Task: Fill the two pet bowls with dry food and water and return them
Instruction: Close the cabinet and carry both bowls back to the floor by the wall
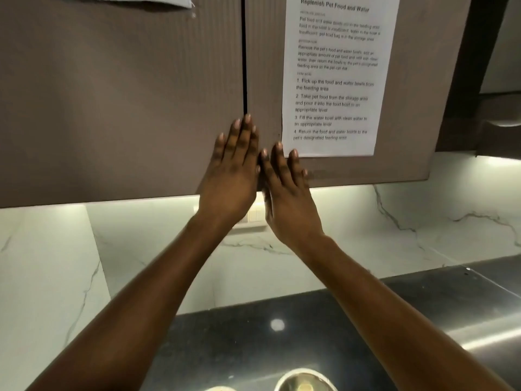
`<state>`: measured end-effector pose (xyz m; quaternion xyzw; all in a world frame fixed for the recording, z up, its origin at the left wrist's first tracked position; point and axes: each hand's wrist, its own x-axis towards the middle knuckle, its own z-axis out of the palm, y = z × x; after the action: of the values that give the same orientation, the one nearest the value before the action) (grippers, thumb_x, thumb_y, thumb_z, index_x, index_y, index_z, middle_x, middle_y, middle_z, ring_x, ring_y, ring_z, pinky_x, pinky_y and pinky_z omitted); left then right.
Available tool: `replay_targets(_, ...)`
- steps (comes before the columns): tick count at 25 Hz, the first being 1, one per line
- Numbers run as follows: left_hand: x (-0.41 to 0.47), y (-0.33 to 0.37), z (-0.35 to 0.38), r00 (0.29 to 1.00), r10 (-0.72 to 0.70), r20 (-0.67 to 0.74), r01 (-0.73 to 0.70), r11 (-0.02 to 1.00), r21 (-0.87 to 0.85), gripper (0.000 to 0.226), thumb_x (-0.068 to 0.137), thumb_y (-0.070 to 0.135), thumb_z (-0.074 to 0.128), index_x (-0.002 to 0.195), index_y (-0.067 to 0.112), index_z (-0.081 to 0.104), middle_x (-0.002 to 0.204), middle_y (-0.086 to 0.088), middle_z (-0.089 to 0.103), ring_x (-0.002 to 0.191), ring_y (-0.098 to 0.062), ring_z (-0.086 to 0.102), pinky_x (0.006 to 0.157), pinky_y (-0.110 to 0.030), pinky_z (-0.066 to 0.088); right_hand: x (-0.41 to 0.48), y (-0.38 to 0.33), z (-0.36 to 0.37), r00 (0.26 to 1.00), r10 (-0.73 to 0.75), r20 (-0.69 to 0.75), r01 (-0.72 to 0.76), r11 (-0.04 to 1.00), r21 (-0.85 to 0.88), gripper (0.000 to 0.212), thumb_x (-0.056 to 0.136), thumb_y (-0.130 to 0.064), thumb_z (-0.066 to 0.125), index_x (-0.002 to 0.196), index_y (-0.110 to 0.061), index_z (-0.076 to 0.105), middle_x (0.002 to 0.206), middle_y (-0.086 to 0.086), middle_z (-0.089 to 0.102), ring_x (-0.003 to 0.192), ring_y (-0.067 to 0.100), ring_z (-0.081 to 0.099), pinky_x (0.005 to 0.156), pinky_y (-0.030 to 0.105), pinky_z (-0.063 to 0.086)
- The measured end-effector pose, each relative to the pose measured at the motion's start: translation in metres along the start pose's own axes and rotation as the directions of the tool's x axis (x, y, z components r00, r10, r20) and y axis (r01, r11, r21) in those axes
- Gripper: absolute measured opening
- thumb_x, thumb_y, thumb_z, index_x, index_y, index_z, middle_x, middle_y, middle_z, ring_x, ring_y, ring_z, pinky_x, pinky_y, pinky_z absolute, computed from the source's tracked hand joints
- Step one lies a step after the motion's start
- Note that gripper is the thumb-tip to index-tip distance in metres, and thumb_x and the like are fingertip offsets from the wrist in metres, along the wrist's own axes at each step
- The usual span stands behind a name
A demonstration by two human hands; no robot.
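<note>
My left hand point(232, 167) and my right hand point(286, 190) are raised side by side, flat with fingers stretched, against the lower part of two brown wall-cabinet doors point(121, 108). Neither hand holds anything. The left hand lies over the dark gap between the doors, and the right hand rests on the right door just below a printed sheet. A round metal pet bowl point(306, 380) with a pale rim shows at the bottom edge on the dark countertop point(239, 334). The pale edge of a second bowl point(218, 388) peeks in to its left. What the bowls contain cannot be made out.
A white instruction sheet point(337, 77) titled "Replenish Pet Food and Water" is stuck to the right door. Below the cabinets is a lit white marble backsplash point(423, 221) with a wall switch point(255, 214). A steel surface point(485, 331) lies at the right.
</note>
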<state>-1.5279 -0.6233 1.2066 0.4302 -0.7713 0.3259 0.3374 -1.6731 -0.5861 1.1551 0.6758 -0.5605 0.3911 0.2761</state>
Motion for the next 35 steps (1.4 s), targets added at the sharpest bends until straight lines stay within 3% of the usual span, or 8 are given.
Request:
replay_targets(7, -0.070, 0.006, -0.003, 0.994, 0.072, 0.086, -0.054, 0.979, -0.197, 0.062, 0.114, 0.028, 0.031, 0.170, 0.009, 0.011, 0.179, -0.010, 0.002, 0.166, -0.026, 0.000, 0.135, -0.041, 0.007, -0.029, 0.013, -0.012, 1.000, -0.012, -0.005, 0.013, 0.993, 0.115, 0.070, 0.110, -0.031, 0.050, 0.172, -0.016, 0.021, 0.180, 0.007, 0.019, 0.167, 0.026, 0.019, 0.132, 0.044, 0.028)
replay_targets(12, -0.234, 0.035, 0.024, 0.929, -0.113, 0.351, 0.257, 0.881, -0.397, 0.054, 0.112, 0.020, 0.041, 0.164, 0.008, 0.035, 0.176, -0.008, 0.025, 0.165, -0.021, 0.017, 0.131, -0.035, 0.019, -0.154, 0.034, 0.014, 0.953, 0.033, 0.301, -0.120, 0.954, 0.274, 0.062, 0.107, -0.034, 0.056, 0.164, -0.014, 0.041, 0.171, 0.007, 0.042, 0.154, 0.025, 0.045, 0.119, 0.033, 0.040)
replay_targets(16, -0.355, 0.053, 0.065, 0.651, -0.386, 0.654, 0.671, 0.695, -0.258, 0.057, 0.105, 0.020, 0.057, 0.160, 0.010, 0.044, 0.169, -0.012, 0.040, 0.159, -0.027, 0.034, 0.129, -0.045, 0.029, -0.280, 0.067, 0.052, 0.690, 0.187, 0.700, -0.458, 0.861, 0.220, 0.068, 0.102, -0.034, 0.067, 0.162, -0.011, 0.044, 0.168, 0.010, 0.046, 0.157, 0.026, 0.042, 0.129, 0.041, 0.034)
replay_targets(19, -0.418, 0.055, 0.082, 0.238, -0.641, 0.730, 0.945, 0.328, -0.020, 0.066, 0.099, 0.024, 0.069, 0.159, 0.008, 0.045, 0.165, -0.017, 0.046, 0.152, -0.034, 0.044, 0.123, -0.045, 0.035, -0.345, 0.099, 0.064, 0.443, 0.314, 0.840, -0.647, 0.761, 0.056, 0.071, 0.100, -0.033, 0.072, 0.161, -0.009, 0.044, 0.166, 0.014, 0.049, 0.154, 0.031, 0.045, 0.124, 0.041, 0.035)
replay_targets(21, -0.449, 0.055, 0.090, -0.008, -0.714, 0.700, 0.995, 0.065, 0.078, 0.073, 0.095, 0.024, 0.075, 0.158, 0.002, 0.045, 0.161, -0.022, 0.049, 0.147, -0.038, 0.049, 0.119, -0.045, 0.040, -0.371, 0.113, 0.068, 0.331, 0.377, 0.865, -0.722, 0.692, -0.025, 0.065, 0.099, -0.029, 0.074, 0.155, -0.005, 0.051, 0.156, 0.018, 0.058, 0.145, 0.036, 0.054, 0.116, 0.041, 0.042)
replay_targets(25, -0.475, 0.067, 0.104, -0.320, -0.675, 0.665, 0.924, -0.376, 0.063, 0.056, 0.091, 0.013, 0.077, 0.144, 0.001, 0.061, 0.127, -0.018, 0.072, 0.108, -0.033, 0.071, 0.090, -0.045, 0.060, -0.391, 0.120, 0.075, 0.240, 0.419, 0.876, -0.803, 0.592, -0.063, 0.048, 0.095, -0.019, 0.076, 0.140, -0.008, 0.063, 0.133, 0.014, 0.073, 0.123, 0.034, 0.068, 0.098, 0.037, 0.050)
replay_targets(27, -0.478, 0.076, 0.108, -0.377, -0.619, 0.689, 0.883, -0.465, 0.065, 0.026, 0.095, 0.005, 0.070, 0.121, 0.005, 0.070, 0.093, -0.010, 0.072, 0.079, -0.021, 0.066, 0.063, -0.035, 0.052, -0.395, 0.121, 0.078, 0.216, 0.439, 0.872, -0.832, 0.551, -0.072, 0.047, 0.095, -0.015, 0.074, 0.140, -0.009, 0.064, 0.129, 0.012, 0.074, 0.117, 0.031, 0.069, 0.094, 0.034, 0.050)
replay_targets(35, -0.485, 0.089, 0.113, -0.355, -0.641, 0.681, 0.887, -0.462, 0.028, 0.028, 0.093, -0.004, 0.064, 0.116, 0.009, 0.071, 0.098, -0.010, 0.074, 0.079, -0.022, 0.073, 0.043, -0.026, 0.058, -0.410, 0.127, 0.086, 0.131, 0.488, 0.863, -0.898, 0.427, -0.106, 0.019, 0.097, 0.000, 0.060, 0.105, -0.012, 0.072, 0.096, 0.014, 0.078, 0.072, 0.023, 0.078, 0.059, 0.044, 0.069)
